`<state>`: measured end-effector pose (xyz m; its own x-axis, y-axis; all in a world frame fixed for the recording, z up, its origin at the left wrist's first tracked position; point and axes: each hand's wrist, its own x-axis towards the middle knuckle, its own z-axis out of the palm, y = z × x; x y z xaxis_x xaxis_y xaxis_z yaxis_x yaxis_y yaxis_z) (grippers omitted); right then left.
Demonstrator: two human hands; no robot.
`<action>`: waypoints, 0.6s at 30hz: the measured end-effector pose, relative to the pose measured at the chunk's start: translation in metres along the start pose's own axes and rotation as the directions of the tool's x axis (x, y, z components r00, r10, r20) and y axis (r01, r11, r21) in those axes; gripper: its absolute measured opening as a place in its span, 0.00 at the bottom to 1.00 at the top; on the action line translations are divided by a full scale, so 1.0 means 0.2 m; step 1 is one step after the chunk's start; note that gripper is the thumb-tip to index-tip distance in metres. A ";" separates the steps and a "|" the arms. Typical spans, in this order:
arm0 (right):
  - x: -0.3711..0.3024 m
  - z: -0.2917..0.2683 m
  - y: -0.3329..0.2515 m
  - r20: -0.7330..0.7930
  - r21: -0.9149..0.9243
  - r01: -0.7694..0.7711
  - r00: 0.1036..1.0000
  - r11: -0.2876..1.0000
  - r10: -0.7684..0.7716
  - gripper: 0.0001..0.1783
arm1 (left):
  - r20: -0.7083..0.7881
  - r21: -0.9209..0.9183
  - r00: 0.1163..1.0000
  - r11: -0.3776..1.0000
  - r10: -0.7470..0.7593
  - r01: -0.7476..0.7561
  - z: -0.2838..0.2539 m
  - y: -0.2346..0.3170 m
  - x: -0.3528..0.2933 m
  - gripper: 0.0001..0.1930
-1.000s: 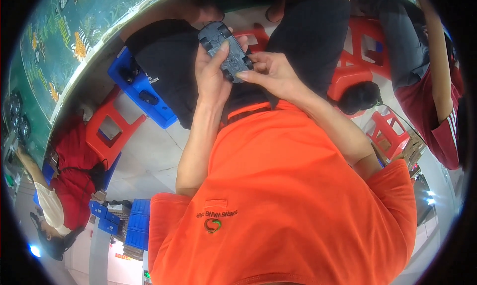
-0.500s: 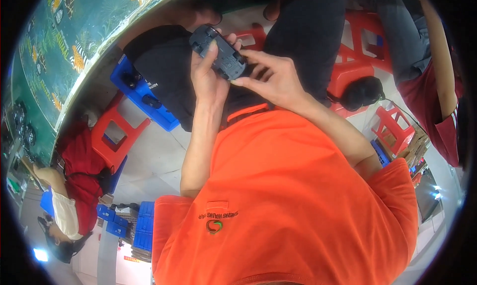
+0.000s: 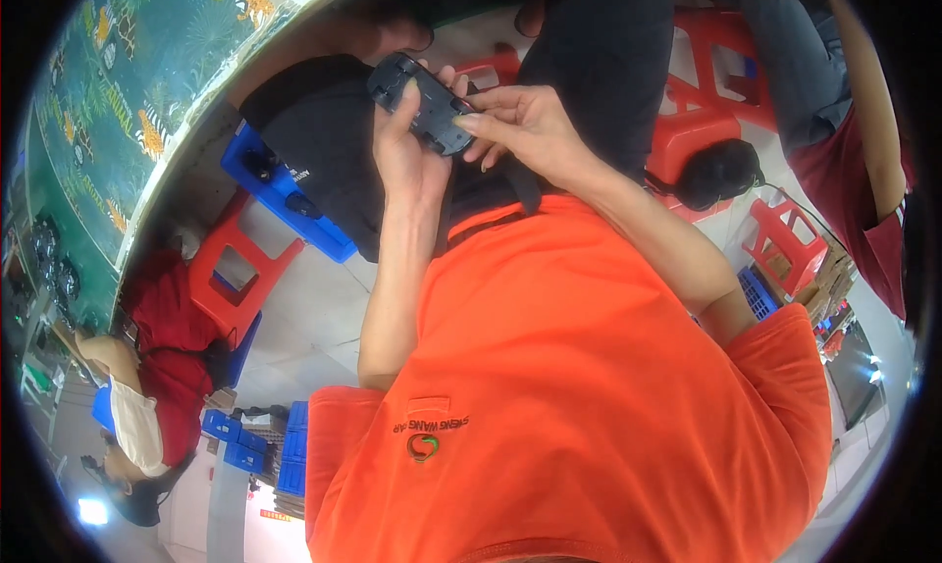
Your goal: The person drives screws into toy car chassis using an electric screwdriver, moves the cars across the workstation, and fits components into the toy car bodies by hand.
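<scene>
Above my lap I hold a dark toy car (image 3: 432,117), its flat underside turned up, with wheel cut-outs along its edges. My left hand (image 3: 404,156) is closed round it from below, the thumb lying across the underside and fingertips showing past the far edge. At the near right end, my right hand (image 3: 535,131) pinches the car's edge between thumb and forefinger. The other right fingers curl beneath, partly hidden. What the car's lower side looks like cannot be seen.
A blue tray (image 3: 309,225) with a few dark parts lies left of my leg. The table (image 3: 93,141) with an animal-patterned cover curves along the upper left. Red stools (image 3: 235,274) stand around. One co-worker (image 3: 157,367) is at left, another (image 3: 849,190) at right.
The car has tilted a little in my left hand. My right thumb has moved up from the car's near corner onto its right edge, and the right fingers have closed in.
</scene>
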<state>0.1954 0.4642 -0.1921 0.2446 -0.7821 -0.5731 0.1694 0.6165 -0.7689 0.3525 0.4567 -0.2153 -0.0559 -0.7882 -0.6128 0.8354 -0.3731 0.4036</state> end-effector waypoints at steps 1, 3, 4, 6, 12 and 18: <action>0.00 -0.01 0.00 0.019 0.013 -0.055 0.998 0.998 0.054 0.21 | 0.002 0.003 1.000 1.000 0.007 -0.007 0.00 0.00 0.00 0.16; 0.01 -0.03 0.00 0.038 0.027 -0.110 0.993 0.994 0.109 0.22 | -0.009 0.009 0.999 0.999 0.030 -0.030 0.01 -0.01 0.00 0.16; 0.01 -0.03 0.01 0.047 0.067 -0.125 0.991 0.990 0.122 0.22 | -0.020 0.014 0.998 0.998 0.055 -0.055 0.01 -0.02 0.00 0.16; 0.01 -0.03 0.01 0.059 0.107 -0.139 0.989 0.985 0.133 0.22 | -0.029 0.028 0.998 0.998 0.060 -0.059 0.01 -0.02 0.01 0.16; -0.03 0.01 0.00 0.008 -0.557 0.274 0.946 0.784 -0.325 0.28 | -0.043 0.100 0.991 0.987 0.130 -0.125 -0.01 -0.04 0.02 0.17; -0.02 0.06 0.01 -0.025 -0.708 0.304 0.891 0.637 -0.453 0.31 | -0.107 0.148 0.974 0.972 0.199 -0.182 0.02 -0.07 0.02 0.15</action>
<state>0.2063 0.4693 -0.1872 0.1172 -0.9785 -0.1698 -0.4939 0.0909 -0.8648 0.3390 0.4569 -0.2198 0.1698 -0.7898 -0.5894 0.7414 -0.2916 0.6043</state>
